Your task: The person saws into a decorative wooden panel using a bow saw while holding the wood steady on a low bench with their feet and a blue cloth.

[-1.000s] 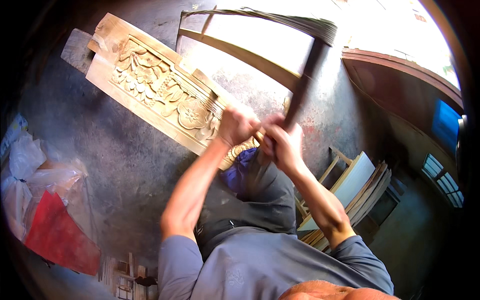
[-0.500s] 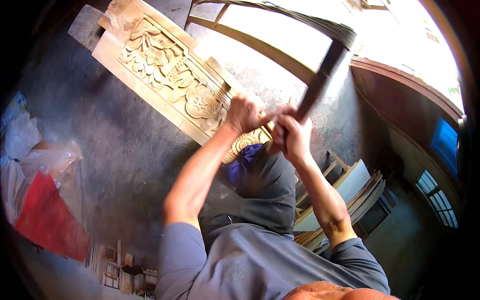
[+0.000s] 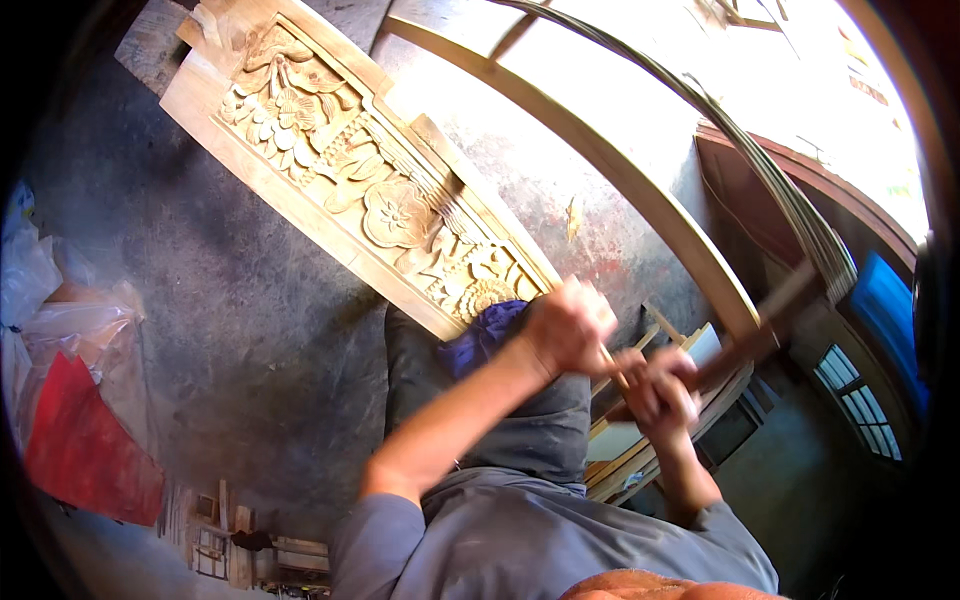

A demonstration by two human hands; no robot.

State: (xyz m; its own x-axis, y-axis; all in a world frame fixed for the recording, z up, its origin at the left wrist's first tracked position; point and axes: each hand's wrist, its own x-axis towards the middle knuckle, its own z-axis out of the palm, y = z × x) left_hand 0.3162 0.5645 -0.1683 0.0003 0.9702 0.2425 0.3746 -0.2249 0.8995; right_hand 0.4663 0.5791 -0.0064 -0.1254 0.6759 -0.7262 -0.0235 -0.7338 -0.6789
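A large wooden frame saw (image 3: 640, 185) slants across the upper right, its long pale wooden bar running from the top centre down toward the person's hands, with a bundle of dark cord (image 3: 765, 160) stretched along its outer side. At the near end, the bar and cord both meet a dark crosspiece (image 3: 795, 300). The right hand (image 3: 662, 392), slightly blurred, is curled around the lower part of this crosspiece. The left hand (image 3: 570, 325) is a fist just beside it, fingers wrapped around a thin wooden stick (image 3: 613, 368) that spans the small gap between the two hands; blur hides how the stick joins the saw. To the left of the saw lies a long, pale carved panel (image 3: 330, 155), set diagonally, with flowers and leaves in raised relief. A grey board (image 3: 150, 45) pokes out from beneath its far end. Its near end reaches a bunched blue cloth (image 3: 478, 345) and the person's dark trousers (image 3: 540, 430), close by the left hand. Around the panel spreads a stained grey floor (image 3: 230, 270). At the left edge, clear plastic bags (image 3: 75, 325) sit above a red sheet (image 3: 90, 450), and loose wood pieces (image 3: 245, 545) lie farther down. On the right, stacked boards (image 3: 625, 465) show behind the right forearm, with a barred window (image 3: 860, 400) near a bright blue panel (image 3: 885, 320) beyond them.
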